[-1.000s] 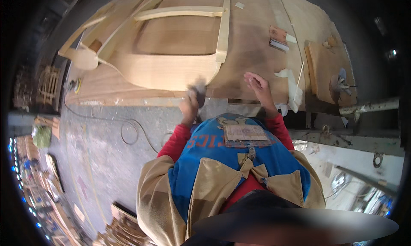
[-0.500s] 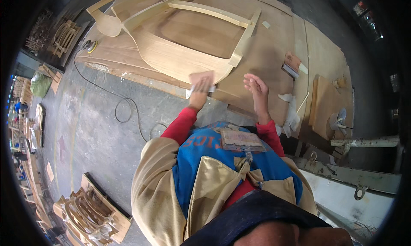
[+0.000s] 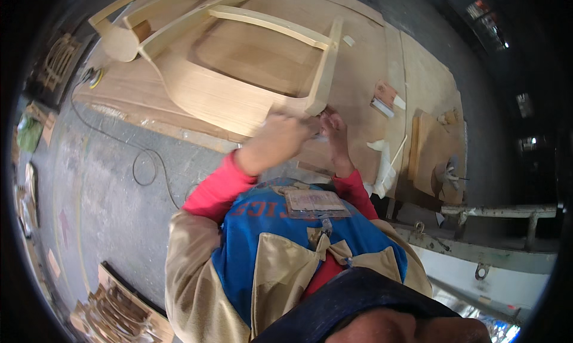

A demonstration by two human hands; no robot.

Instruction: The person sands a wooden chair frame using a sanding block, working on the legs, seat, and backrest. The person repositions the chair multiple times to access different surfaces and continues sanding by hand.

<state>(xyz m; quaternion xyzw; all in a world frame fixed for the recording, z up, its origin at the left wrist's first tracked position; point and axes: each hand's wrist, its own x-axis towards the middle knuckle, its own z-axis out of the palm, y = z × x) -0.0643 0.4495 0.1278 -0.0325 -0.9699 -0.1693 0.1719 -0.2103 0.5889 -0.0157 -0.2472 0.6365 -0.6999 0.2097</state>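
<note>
A pale wooden chair frame point(image 3: 221, 101) lies on its side on the worktable, its curved broad panel toward me. My left hand point(image 3: 277, 141), smeared by motion, is closed at the near right corner of that panel. A pinkish-brown patch of sandpaper point(image 3: 290, 107) shows faintly beyond its knuckles. Close beside it, my right hand point(image 3: 335, 131) has its fingers bent near the end of the frame's right rail. What the right fingers pinch, if anything, is hidden; a bit of white shows between the two hands.
The worktable point(image 3: 358, 74) is covered in brown board. On its right lie a brown block with a pale edge point(image 3: 385, 97), white scraps point(image 3: 385, 170), stacked boards point(image 3: 427, 152) and a pot point(image 3: 446, 170). A corded sander point(image 3: 94, 77) rests at the left edge. Curved wooden parts point(image 3: 113, 313) stand lower left.
My left hand has lifted from flat on the sandpaper and moved toward my right hand. My right hand has come down to the frame's corner. The whole view has shifted slightly.
</note>
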